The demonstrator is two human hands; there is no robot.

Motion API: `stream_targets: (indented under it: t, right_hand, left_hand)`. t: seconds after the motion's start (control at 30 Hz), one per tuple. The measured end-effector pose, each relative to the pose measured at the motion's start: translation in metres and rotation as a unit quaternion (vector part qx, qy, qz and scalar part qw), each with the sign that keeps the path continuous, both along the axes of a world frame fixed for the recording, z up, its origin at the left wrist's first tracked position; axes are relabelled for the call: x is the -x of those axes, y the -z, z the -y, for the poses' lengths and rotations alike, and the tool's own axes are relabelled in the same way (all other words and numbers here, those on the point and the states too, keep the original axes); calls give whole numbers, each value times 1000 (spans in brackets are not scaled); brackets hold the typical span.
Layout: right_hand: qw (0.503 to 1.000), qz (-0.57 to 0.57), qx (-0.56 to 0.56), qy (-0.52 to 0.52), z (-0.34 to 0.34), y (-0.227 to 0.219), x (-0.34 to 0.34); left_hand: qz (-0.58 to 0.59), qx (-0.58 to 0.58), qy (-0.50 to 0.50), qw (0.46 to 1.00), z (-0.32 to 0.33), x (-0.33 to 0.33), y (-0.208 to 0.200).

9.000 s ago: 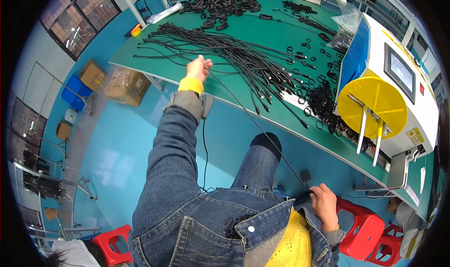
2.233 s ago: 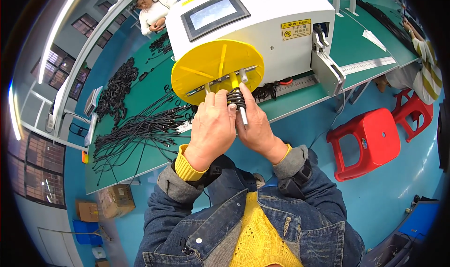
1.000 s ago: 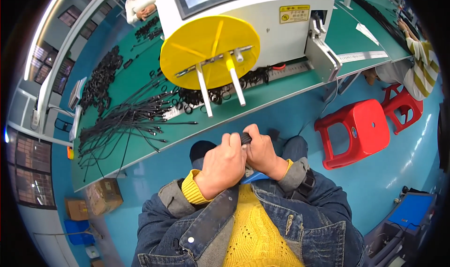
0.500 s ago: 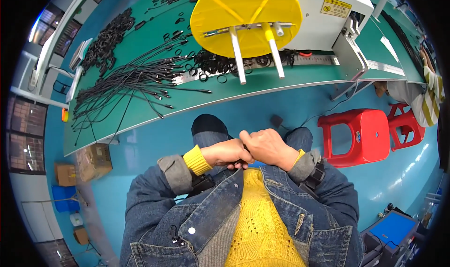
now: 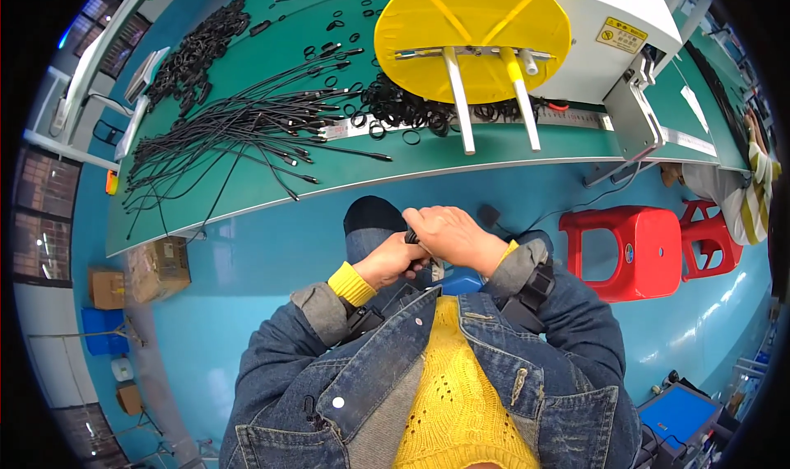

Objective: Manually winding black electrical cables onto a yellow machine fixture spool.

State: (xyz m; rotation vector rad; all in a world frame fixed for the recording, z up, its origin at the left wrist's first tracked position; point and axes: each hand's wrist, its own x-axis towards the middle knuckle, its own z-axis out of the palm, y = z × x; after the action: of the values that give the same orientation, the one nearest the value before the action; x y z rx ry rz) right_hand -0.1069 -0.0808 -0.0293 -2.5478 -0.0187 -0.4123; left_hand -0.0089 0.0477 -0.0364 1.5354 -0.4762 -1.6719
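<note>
My left hand (image 5: 390, 260) and my right hand (image 5: 455, 237) meet over my lap, in front of the table edge. Between them shows a small piece of coiled black cable (image 5: 411, 236), mostly hidden by the fingers. My right hand's fingers close on the coil from above. The left hand's curled fingers hold it from below and the left. Beyond them, a loose bundle of black cables (image 5: 239, 123) lies on the green table (image 5: 271, 193), some ends overhanging its front edge.
A white machine (image 5: 592, 8) with a yellow disc (image 5: 428, 25) and two projecting rods (image 5: 457, 99) stands on the table. Black rings (image 5: 411, 136) and a steel ruler (image 5: 568, 117) lie beneath. Red stools (image 5: 634, 255) stand right; cardboard boxes (image 5: 160, 267) sit left.
My hands have shifted slightly, and the black coil now shows between them. The view has turned a little, so the table and machine sit farther right in it.
</note>
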Motion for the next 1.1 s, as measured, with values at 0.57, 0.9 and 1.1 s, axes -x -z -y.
stream_targets:
  t: [0.57, 0.9, 1.1]
  right_hand:
    - [949, -196, -35, -245, 4, -78, -20]
    - [935, -146, -302, -115, 2, -32, -16]
    - [960, 14, -210, 183, 39, -42, -44]
  left_hand:
    - [-117, 144, 85, 979, -25, -2, -25]
    - [-234, 148, 47, 960, -17, -5, -44]
    - [-406, 200, -27, 891, -16, -18, -30]
